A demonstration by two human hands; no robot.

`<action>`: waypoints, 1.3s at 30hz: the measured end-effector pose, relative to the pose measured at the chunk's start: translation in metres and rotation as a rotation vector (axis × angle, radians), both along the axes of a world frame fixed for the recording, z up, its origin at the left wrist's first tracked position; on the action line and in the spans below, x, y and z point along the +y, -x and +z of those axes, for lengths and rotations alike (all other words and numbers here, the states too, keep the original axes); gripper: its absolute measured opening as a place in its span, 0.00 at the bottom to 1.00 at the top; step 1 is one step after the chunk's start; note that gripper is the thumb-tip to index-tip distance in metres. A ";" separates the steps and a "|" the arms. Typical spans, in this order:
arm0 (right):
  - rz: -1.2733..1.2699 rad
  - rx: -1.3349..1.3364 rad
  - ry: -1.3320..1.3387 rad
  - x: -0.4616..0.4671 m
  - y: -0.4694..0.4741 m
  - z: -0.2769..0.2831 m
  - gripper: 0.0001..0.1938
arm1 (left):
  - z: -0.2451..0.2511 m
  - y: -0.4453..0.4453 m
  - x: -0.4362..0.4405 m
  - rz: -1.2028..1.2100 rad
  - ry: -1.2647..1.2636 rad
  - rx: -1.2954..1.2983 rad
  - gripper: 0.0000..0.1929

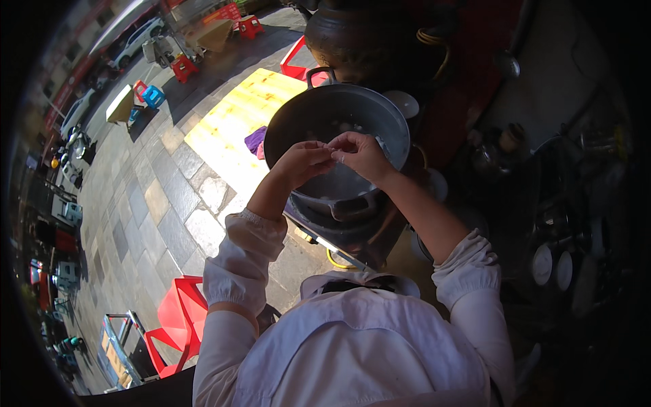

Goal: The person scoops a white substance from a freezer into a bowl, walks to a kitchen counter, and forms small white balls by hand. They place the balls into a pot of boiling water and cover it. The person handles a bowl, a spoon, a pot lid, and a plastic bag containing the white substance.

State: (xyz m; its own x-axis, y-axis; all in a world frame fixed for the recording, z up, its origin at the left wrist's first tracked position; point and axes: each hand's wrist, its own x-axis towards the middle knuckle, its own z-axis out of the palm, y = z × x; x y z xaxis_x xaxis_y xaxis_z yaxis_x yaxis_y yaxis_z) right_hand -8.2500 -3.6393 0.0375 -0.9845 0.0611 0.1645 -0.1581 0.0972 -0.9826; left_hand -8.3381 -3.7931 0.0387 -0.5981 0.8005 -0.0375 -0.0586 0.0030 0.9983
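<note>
My left hand [305,162] and my right hand [362,155] meet above a wide, dark metal pot [286,119] with loop handles. The thumbs and forefingers of both hands are pinched together, fingertip to fingertip. Whether a small piece sits between them is hidden. White residue shows on a right-hand finger. Cloudy liquid [328,185] fills the lower part of the pot, and several pale lumps [346,126] lie in it near the far side. White sleeves cover my upper arms, and a white apron [356,351] covers my front.
Left of the pot stands a sunlit wooden table [229,127] with a purple cloth [255,140]. Beyond the pot is a large dark vessel [356,46]. A white dish [402,104] sits at the pot's right. Red plastic chairs [180,315] stand behind left on stone paving [152,198].
</note>
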 end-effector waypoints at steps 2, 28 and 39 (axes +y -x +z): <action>-0.094 0.003 0.064 0.014 0.008 -0.007 0.10 | -0.004 0.008 -0.001 -0.047 -0.010 0.038 0.06; -0.028 -0.035 0.145 0.004 0.019 -0.008 0.08 | -0.007 0.022 -0.002 -0.078 -0.081 -0.369 0.11; -0.687 0.459 -0.227 0.001 -0.051 -0.006 0.16 | 0.051 -0.047 -0.020 0.275 0.128 0.704 0.18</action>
